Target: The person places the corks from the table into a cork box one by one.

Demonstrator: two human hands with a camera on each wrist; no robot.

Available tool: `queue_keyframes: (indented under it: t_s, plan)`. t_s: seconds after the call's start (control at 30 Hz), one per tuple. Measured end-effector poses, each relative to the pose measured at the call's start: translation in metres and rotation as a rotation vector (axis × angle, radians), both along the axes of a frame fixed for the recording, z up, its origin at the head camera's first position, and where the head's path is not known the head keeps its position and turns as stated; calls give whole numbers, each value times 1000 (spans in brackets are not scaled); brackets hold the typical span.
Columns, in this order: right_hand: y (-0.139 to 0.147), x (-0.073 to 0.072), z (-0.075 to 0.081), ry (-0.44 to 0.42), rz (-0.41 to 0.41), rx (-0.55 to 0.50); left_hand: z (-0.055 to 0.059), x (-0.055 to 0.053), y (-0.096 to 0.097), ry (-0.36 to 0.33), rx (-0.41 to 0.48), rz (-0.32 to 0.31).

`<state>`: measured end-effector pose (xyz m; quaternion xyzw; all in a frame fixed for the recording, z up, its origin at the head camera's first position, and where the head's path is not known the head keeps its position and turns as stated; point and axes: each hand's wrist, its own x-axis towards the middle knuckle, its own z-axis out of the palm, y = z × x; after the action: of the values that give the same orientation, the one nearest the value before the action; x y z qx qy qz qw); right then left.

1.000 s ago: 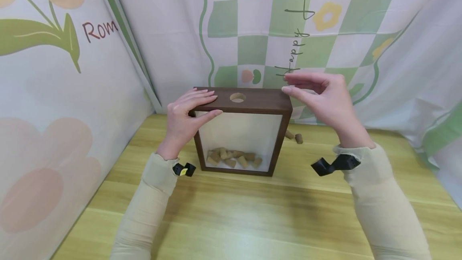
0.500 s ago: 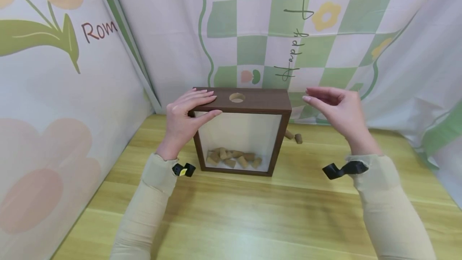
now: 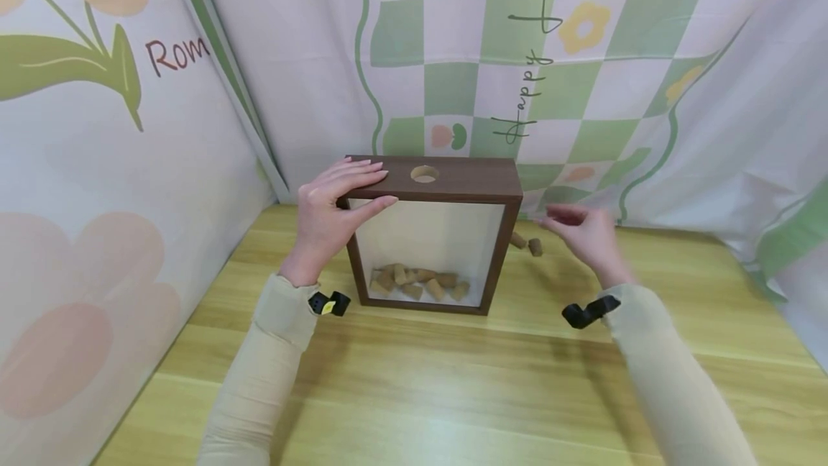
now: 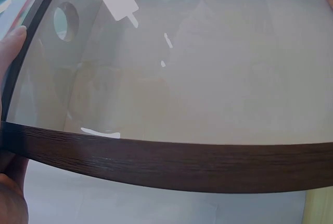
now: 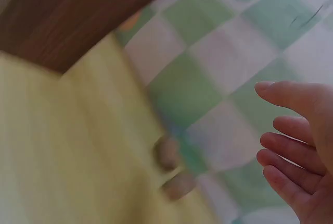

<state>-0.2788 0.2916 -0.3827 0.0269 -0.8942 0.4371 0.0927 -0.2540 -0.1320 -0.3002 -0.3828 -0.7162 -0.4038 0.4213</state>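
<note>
A dark brown wooden box frame (image 3: 475, 177) with a clear front stands upright on the table, a round hole in its top. Several corks (image 3: 435, 289) lie at the bottom inside it. My left hand (image 3: 330, 211) rests over the box's top left corner, thumb along the front edge. To the right of the box, my right hand (image 3: 585, 236) hovers with nothing in it; in the right wrist view its fingers are loosely bent and apart from the thumb. Just left of that hand, two loose corks (image 3: 535, 247) lie on the table beside the box, blurred in the right wrist view.
The wood-grain table (image 3: 414, 387) reaches back to a checkered green and white curtain (image 3: 504, 78) close behind the box. A printed cloth wall (image 3: 162, 157) with flowers stands along the left side.
My right hand has moved away from the box's top right corner, first rightward, then down toward the two loose corks. The left hand and the box have stayed in place.
</note>
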Motion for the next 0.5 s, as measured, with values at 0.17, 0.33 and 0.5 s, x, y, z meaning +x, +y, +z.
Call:
queue_keyframes:
  t_s: [0.17,0.33,0.5]
  plan:
    - [7,-6,-34,-52,10,76,0,-1,1,-4,4,1]
    - [8,-9,-54,-77,-3,60,0,-1,0,-12,-3,8]
    - [4,-11,-64,-68,-27,51,0,-1,0,-2,-13,14]
